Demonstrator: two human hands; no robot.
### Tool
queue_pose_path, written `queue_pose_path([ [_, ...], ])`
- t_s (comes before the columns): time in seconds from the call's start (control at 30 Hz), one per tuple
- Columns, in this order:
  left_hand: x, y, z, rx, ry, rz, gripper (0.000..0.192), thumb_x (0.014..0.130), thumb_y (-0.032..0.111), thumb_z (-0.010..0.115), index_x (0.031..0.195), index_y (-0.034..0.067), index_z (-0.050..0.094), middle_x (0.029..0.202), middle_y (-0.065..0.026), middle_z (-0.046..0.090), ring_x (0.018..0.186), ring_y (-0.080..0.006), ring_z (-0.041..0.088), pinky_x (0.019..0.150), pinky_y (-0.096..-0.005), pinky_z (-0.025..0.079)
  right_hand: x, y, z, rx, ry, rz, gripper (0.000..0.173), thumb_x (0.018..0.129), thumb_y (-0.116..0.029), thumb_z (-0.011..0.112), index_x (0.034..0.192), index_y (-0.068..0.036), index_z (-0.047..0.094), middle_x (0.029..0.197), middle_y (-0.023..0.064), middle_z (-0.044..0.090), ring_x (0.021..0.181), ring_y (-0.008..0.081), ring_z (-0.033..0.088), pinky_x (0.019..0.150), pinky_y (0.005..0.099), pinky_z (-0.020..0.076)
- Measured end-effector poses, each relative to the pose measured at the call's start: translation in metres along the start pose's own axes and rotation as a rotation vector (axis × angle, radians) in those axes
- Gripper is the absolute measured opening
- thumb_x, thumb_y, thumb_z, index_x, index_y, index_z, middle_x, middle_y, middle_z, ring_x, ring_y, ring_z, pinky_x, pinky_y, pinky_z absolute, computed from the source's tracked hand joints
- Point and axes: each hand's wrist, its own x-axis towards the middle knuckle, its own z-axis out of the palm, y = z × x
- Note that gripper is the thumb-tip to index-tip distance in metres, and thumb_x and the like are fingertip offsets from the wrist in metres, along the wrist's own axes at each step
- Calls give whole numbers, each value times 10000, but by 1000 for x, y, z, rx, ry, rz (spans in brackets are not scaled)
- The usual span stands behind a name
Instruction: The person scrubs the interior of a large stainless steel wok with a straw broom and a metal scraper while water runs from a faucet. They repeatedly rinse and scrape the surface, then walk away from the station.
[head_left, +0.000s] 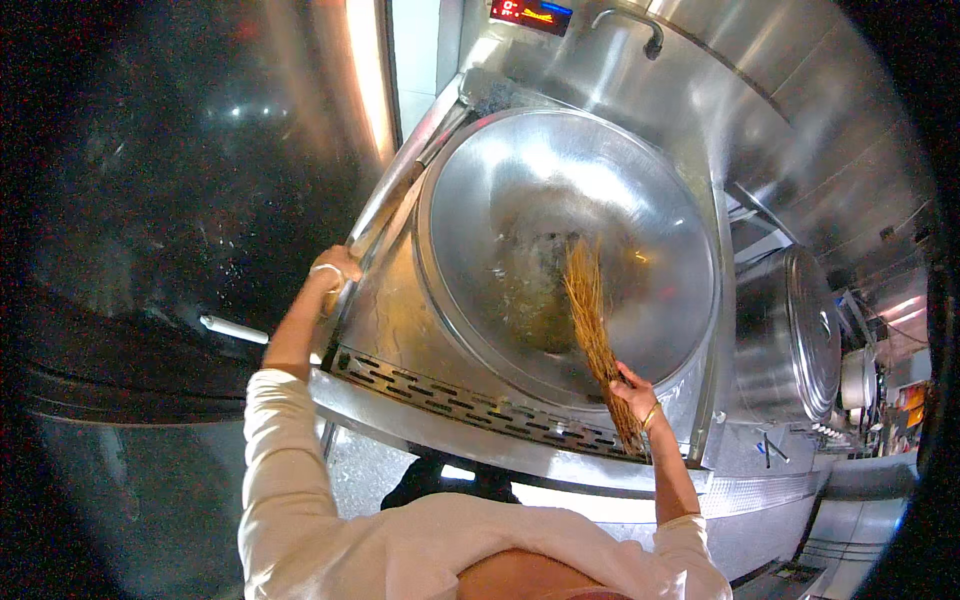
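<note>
My right hand (636, 391) is closed around the lower part of a bundled bamboo wok brush (589, 307). The brush's splayed tips reach the middle of a large steel wok (480, 225), where some water appears to lie at the bottom. The brush's butt end hangs over the slotted drain grate (465, 403) along the front of the wok range. At the other side, my left hand (339, 264) grips the raised left edge (394, 187) of the range, its fingers partly hidden.
Behind the wok, a curved faucet (637, 28) juts from the steel back wall, right of a lit display panel (531, 15). A large lidded steel pot (784, 337) stands to the right. On the left is a dark round vessel (150, 225) with a white handle (234, 329).
</note>
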Motion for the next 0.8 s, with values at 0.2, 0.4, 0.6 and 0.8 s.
queue_pose_path([
  [0.2,-54,8,-74,-840,-425,165,257,613,111,587,823,49,453,564,-54,477,389,-154,480,340,-286,404,0,33,7,120,-20,-45,542,733,-266,611,1195,-62,413,1100,91,519,995,129,473,866,241,344],
  [0.4,-90,53,-97,-1009,-430,259,180,604,137,578,702,31,470,545,-46,463,316,-148,416,286,-260,344,9,38,12,115,-13,-59,541,721,-250,623,1192,-76,423,1113,92,511,1008,128,461,867,238,341],
  [0.6,-96,60,-70,-1223,-493,262,212,623,141,571,768,18,477,535,-28,462,304,-133,411,276,-247,325,5,-15,-4,-43,-243,16,517,727,-225,624,1189,-103,427,1123,99,508,1005,139,469,860,238,347],
  [0.8,-95,65,-69,-977,-383,308,199,630,150,577,742,37,456,535,-27,464,312,-128,420,275,-252,342,15,-53,3,-433,-638,-342,533,751,-319,581,1220,-159,386,1089,102,530,981,201,499,853,301,373],
])
